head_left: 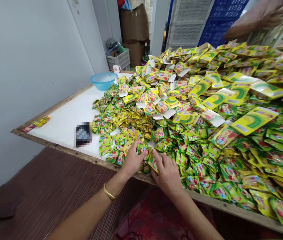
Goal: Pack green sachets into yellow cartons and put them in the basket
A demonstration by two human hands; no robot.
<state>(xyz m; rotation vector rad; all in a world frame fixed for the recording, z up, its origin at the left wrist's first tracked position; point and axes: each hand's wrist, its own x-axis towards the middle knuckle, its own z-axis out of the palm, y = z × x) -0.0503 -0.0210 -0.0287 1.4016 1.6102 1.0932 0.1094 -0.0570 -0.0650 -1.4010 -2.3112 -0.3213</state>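
My left hand (132,161), with a gold bangle on its wrist, pinches a small green packet (143,150) between thumb and fingers at the table's near edge. Right beside it, my right hand (168,175) is closed on a small yellow box (152,163), partly covered by the fingers. The packet is close to the box's upper end; whether it touches the box I cannot tell. Around both hands lies a heap of green packets (193,151) with red fruit pictures. Yellow packets (141,125) are mixed in just beyond the left hand.
Yellow cartons (188,118), several with open white flaps, cover the heap's far side. A blue basket (104,82) and a white cup (116,69) stand at the back left. A wooden rim (64,154) edges the white table. Another person's arm (256,23) shows at the upper right.
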